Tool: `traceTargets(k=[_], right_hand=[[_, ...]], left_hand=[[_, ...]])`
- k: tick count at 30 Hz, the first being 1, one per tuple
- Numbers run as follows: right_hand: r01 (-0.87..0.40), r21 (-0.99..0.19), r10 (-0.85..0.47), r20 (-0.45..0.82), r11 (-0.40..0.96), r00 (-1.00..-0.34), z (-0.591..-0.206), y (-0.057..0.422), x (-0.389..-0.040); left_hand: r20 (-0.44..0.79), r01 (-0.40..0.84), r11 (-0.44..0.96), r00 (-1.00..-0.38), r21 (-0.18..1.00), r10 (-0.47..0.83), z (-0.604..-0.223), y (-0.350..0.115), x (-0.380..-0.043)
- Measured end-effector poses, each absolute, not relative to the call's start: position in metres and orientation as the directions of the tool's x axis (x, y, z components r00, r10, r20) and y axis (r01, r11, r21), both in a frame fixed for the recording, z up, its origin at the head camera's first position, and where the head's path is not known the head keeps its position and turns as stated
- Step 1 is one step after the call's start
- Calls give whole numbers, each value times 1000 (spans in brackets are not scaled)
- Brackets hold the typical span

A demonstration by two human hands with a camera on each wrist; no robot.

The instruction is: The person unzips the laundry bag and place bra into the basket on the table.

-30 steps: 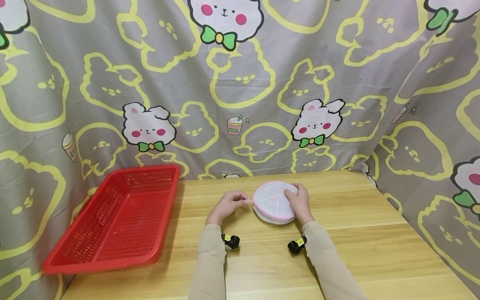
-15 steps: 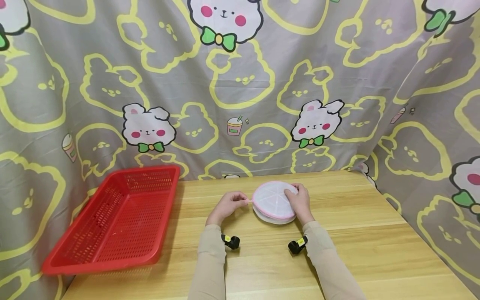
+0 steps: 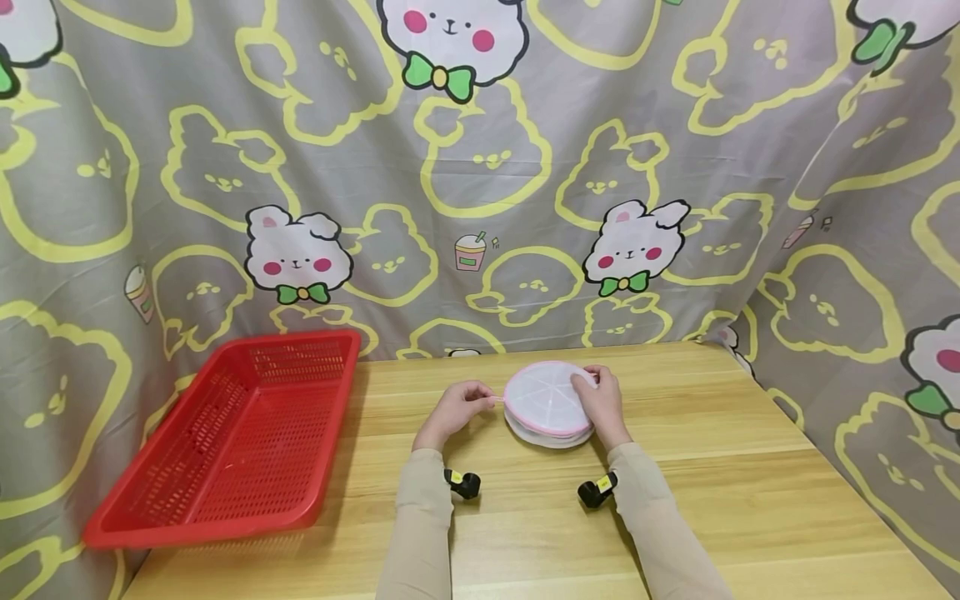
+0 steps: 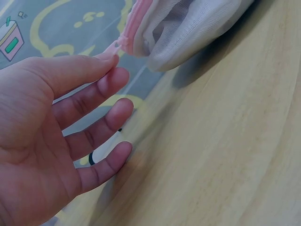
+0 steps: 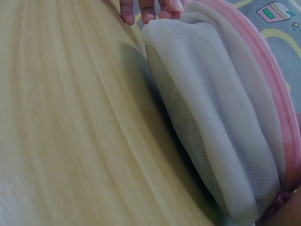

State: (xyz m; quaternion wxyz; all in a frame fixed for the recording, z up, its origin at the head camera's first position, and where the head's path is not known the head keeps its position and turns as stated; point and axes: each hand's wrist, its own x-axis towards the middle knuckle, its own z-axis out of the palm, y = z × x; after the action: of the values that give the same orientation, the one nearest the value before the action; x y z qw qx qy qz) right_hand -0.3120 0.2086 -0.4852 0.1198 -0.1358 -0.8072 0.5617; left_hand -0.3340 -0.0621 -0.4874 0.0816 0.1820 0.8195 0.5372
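A round white mesh laundry bag (image 3: 546,398) with a pink zipper around its top edge stands near the back middle of the table. My left hand (image 3: 454,410) pinches the pink zipper pull (image 4: 111,50) at the bag's left side between thumb and index finger; the other fingers are spread apart below it. On the opposite side, my right hand (image 3: 602,407) grips the bag's rim, thumb on the top panel. In the right wrist view the soft mesh side wall (image 5: 211,113) sags in folds over the table. Most of my right hand is out of that view.
A large red plastic basket (image 3: 315,467) with perforated walls stands at the left of the wooden table (image 3: 540,542). A grey cartoon-print curtain (image 3: 517,225) hangs behind the table and along both sides. Each wrist carries a small black camera (image 3: 597,490).
My right thumb has slid slightly to the right on the bag's top, and the bag has shifted a little. My left hand keeps its pinch on the zipper pull.
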Motion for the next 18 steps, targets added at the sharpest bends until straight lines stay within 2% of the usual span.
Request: traceTargets(k=[10, 18], right_hand=[[63, -937, 417, 93, 345, -904, -484, 210, -314], [74, -941, 427, 79, 331, -901, -484, 212, -316]], left_hand=[[100, 233, 421, -944, 877, 313, -488, -57, -334], [120, 229, 464, -960, 856, 252, -487, -49, -333]])
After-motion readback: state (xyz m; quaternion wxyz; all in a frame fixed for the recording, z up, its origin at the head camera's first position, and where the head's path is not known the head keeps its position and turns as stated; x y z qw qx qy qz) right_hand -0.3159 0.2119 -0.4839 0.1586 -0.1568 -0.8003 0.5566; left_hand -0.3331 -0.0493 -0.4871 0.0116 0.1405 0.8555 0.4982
